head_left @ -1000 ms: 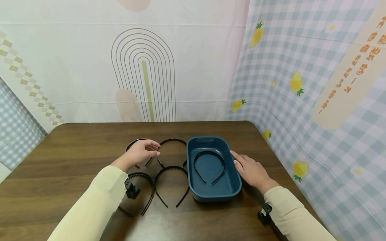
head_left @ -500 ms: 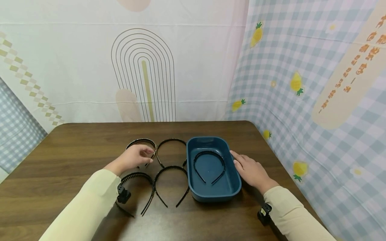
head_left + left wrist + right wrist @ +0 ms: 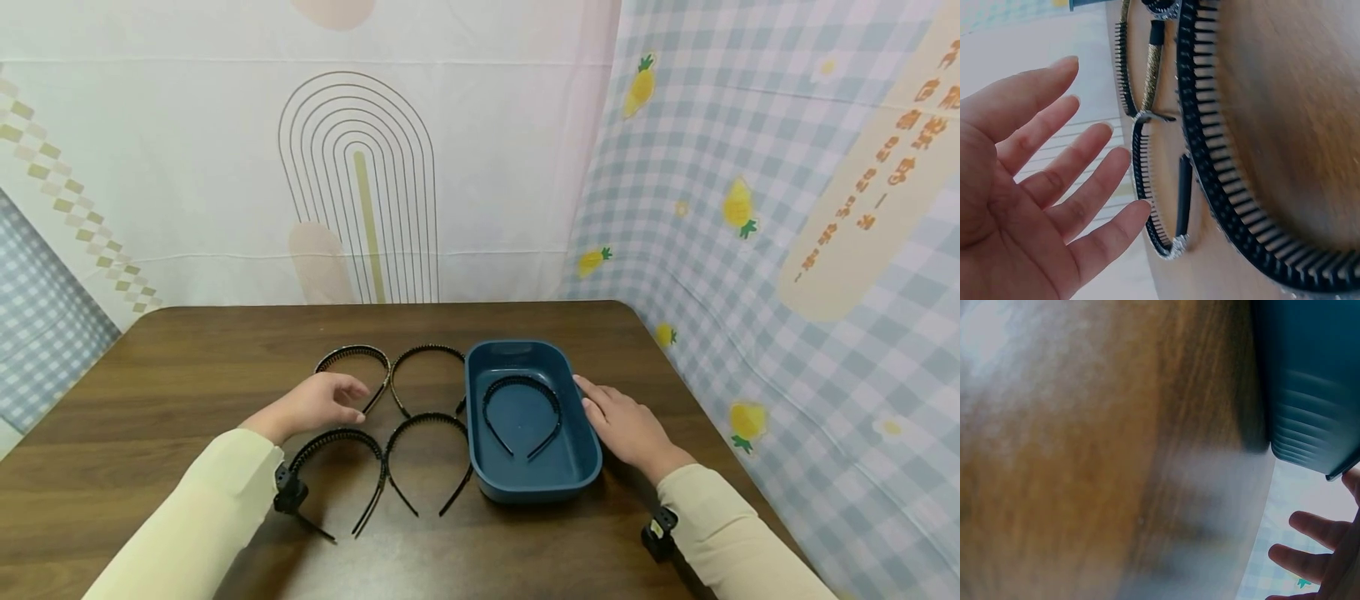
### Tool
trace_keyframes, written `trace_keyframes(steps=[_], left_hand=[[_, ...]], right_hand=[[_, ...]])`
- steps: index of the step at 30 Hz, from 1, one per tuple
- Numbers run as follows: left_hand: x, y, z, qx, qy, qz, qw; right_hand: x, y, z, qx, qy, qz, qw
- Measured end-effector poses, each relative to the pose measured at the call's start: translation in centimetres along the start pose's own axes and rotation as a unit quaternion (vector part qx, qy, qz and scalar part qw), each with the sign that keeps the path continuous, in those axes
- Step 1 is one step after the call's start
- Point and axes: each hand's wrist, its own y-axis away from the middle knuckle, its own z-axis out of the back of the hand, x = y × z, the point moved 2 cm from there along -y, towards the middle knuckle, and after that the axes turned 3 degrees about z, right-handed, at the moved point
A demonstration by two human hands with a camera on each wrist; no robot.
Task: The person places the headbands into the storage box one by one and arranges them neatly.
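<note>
My left hand [image 3: 318, 406] hovers over the left headbands, its fingers spread and holding nothing, as the left wrist view shows. Below it lies a black toothed headband [image 3: 337, 433], large in the left wrist view [image 3: 1210, 159]. Beyond the fingers lies another headband [image 3: 358, 350]. To the right are a gold-and-black headband [image 3: 427, 347] at the back and a black one [image 3: 425, 418] in front. A blue plastic basin [image 3: 487, 479] holds one black headband [image 3: 521, 379]. My right hand [image 3: 626, 425] rests against the basin's right rim, fingers extended.
A brown wooden table [image 3: 225, 358] bears everything. Behind it hangs a white patterned cloth [image 3: 510, 167], and a blue checked cloth [image 3: 675, 275] runs along the right side. Camera units are strapped to both wrists.
My left hand has drawn back leftward and slightly toward me, away from the rear headbands, uncovering more of the back left one. The right hand, basin and headbands stay in place.
</note>
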Motion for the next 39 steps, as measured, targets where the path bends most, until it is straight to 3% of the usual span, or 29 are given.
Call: trace_keyframes(steps=[13,31,39], left_hand=[[1.8,1.0,-0.2,0.006,-0.008,0.006,0.9999],[2.8,1.6,-0.4,0.031,-0.022,0.043,0.9984],[2.9,1.6,-0.5,0.029,-0.046,0.032,0.998]], right_hand=[[-0.1,0.0,0.0,0.002,-0.004,-0.006,1.0],[-0.1,0.0,-0.1,-0.001,-0.005,-0.007,1.0],[-0.1,0.0,-0.2,-0.001,-0.007,-0.011,1.0]])
